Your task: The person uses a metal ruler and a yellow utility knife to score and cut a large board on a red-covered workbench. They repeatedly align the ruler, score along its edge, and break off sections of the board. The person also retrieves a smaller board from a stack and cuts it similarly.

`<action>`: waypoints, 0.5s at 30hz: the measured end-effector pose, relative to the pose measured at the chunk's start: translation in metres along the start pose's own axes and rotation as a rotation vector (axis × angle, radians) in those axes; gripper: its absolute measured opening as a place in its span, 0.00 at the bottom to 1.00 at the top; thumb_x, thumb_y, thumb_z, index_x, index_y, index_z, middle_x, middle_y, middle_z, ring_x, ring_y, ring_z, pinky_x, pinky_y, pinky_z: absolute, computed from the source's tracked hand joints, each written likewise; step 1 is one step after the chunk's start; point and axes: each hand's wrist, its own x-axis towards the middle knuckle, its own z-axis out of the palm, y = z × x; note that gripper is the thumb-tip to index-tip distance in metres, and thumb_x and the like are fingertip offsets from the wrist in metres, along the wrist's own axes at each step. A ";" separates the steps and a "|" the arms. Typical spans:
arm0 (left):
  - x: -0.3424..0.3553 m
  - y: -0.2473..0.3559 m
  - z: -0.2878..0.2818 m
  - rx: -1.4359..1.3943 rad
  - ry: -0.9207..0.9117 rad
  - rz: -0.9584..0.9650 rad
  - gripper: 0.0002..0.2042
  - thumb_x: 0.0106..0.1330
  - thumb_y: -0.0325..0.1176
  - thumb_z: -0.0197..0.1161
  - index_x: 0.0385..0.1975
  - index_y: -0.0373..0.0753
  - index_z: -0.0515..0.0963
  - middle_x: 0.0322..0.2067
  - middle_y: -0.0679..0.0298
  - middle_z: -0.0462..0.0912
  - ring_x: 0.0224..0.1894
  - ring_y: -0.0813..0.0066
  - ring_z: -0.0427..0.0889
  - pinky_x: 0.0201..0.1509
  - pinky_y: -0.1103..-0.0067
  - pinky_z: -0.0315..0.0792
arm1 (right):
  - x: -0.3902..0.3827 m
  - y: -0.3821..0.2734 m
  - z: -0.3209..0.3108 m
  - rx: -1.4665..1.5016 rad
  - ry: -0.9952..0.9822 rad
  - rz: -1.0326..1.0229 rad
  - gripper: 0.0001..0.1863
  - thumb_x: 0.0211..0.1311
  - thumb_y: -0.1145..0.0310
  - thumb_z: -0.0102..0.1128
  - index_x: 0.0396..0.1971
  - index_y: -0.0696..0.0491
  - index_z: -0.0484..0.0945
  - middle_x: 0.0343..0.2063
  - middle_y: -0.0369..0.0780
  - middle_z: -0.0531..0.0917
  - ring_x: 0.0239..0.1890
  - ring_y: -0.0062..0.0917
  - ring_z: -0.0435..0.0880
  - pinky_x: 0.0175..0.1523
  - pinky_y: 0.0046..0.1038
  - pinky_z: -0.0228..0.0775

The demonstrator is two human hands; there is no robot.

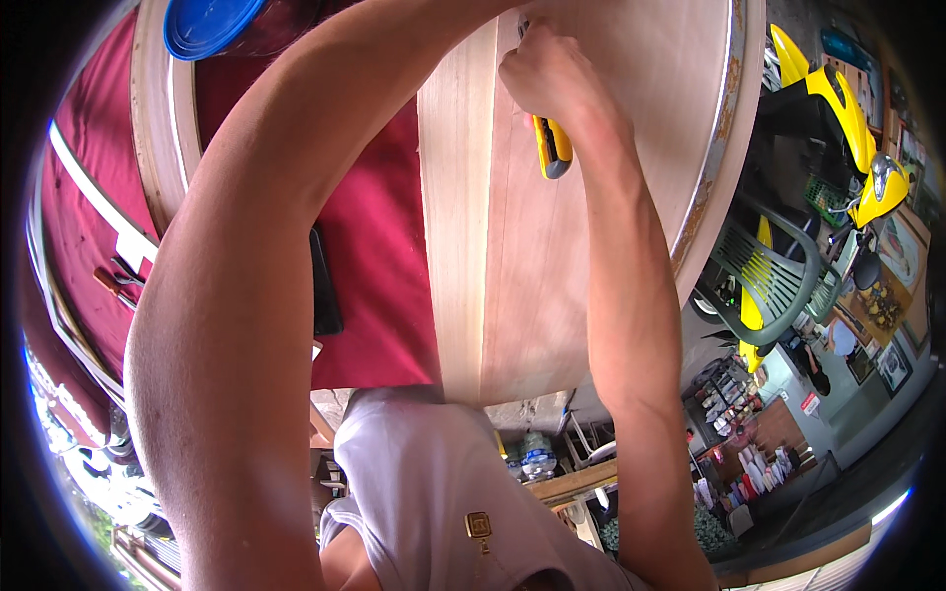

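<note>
My right hand (pixel 552 74) is closed around a yellow and black utility knife (pixel 553 148), whose rounded end sticks out below the fist. The knife's front end shows only as a bit of metal above the fingers, near the top edge. Under that hand lies a pale wooden panel (pixel 542 256), with a lighter strip of wood (pixel 458 217) along its left side. My left forearm (pixel 325 108) stretches across to the top edge, and the hand itself is out of the picture.
Dark red cloth (pixel 379 246) covers the surface left of the panel. A dark phone-like object (pixel 325 286) lies there, partly behind my left arm. A blue-lidded tub (pixel 212 25) stands at the far left, and red-handled scissors or pliers (pixel 116 286) lie lower. At right are a green chair (pixel 774 276) and yellow motorbike (pixel 843 108).
</note>
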 end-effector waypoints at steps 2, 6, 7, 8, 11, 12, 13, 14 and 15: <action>-0.001 -0.001 0.000 0.012 0.021 0.010 0.23 0.57 0.41 0.63 0.48 0.33 0.71 0.53 0.47 0.67 0.59 0.46 0.62 0.65 0.55 0.56 | 0.001 0.000 -0.002 -0.021 -0.049 -0.018 0.19 0.50 0.74 0.42 0.42 0.67 0.71 0.22 0.52 0.81 0.19 0.37 0.83 0.31 0.38 0.77; 0.000 -0.003 0.004 0.031 0.009 -0.003 0.22 0.57 0.41 0.63 0.48 0.34 0.71 0.53 0.47 0.67 0.60 0.45 0.62 0.65 0.55 0.55 | 0.001 0.006 0.005 0.010 -0.032 -0.027 0.16 0.49 0.75 0.42 0.36 0.68 0.71 0.20 0.53 0.80 0.16 0.38 0.82 0.29 0.39 0.76; 0.000 -0.003 0.006 0.038 0.020 -0.001 0.23 0.57 0.41 0.63 0.48 0.34 0.71 0.53 0.47 0.67 0.60 0.45 0.62 0.65 0.54 0.55 | 0.000 0.010 0.009 0.002 -0.004 -0.056 0.15 0.50 0.75 0.42 0.36 0.68 0.71 0.20 0.53 0.80 0.17 0.39 0.82 0.29 0.39 0.76; 0.001 -0.004 0.007 0.046 0.029 0.004 0.23 0.56 0.41 0.63 0.48 0.34 0.71 0.53 0.47 0.67 0.60 0.45 0.62 0.64 0.54 0.55 | 0.000 0.014 0.013 0.011 0.011 -0.093 0.15 0.50 0.75 0.43 0.36 0.68 0.71 0.20 0.53 0.80 0.17 0.40 0.82 0.29 0.39 0.76; 0.002 -0.006 0.011 0.059 0.024 0.000 0.22 0.56 0.41 0.63 0.48 0.35 0.71 0.52 0.47 0.67 0.60 0.46 0.62 0.64 0.54 0.55 | -0.001 0.028 0.022 0.040 0.066 -0.217 0.14 0.51 0.75 0.43 0.35 0.68 0.71 0.20 0.54 0.79 0.18 0.41 0.82 0.28 0.40 0.76; 0.003 -0.007 0.011 0.063 0.018 -0.008 0.22 0.55 0.40 0.63 0.48 0.36 0.72 0.52 0.47 0.67 0.60 0.46 0.62 0.64 0.54 0.55 | -0.002 0.031 0.026 0.048 0.083 -0.263 0.14 0.51 0.74 0.44 0.35 0.68 0.71 0.20 0.55 0.79 0.18 0.42 0.82 0.28 0.40 0.76; 0.003 -0.008 0.011 0.064 0.032 0.004 0.22 0.55 0.40 0.63 0.47 0.36 0.72 0.52 0.48 0.68 0.59 0.46 0.62 0.63 0.54 0.56 | -0.007 0.033 0.033 0.041 0.120 -0.266 0.14 0.54 0.73 0.45 0.36 0.68 0.71 0.21 0.56 0.79 0.19 0.43 0.83 0.29 0.40 0.76; 0.004 -0.009 0.012 0.063 0.049 0.010 0.21 0.54 0.40 0.63 0.46 0.36 0.72 0.51 0.48 0.68 0.59 0.47 0.63 0.63 0.54 0.57 | -0.017 0.037 0.039 0.028 0.154 -0.270 0.13 0.56 0.72 0.46 0.36 0.68 0.70 0.22 0.57 0.79 0.21 0.45 0.83 0.29 0.41 0.76; 0.002 -0.008 0.013 0.052 0.060 0.011 0.21 0.54 0.40 0.63 0.45 0.36 0.72 0.50 0.48 0.68 0.58 0.47 0.63 0.62 0.55 0.57 | -0.030 0.043 0.045 0.012 0.182 -0.262 0.13 0.59 0.71 0.47 0.37 0.68 0.70 0.23 0.58 0.79 0.22 0.46 0.83 0.29 0.41 0.76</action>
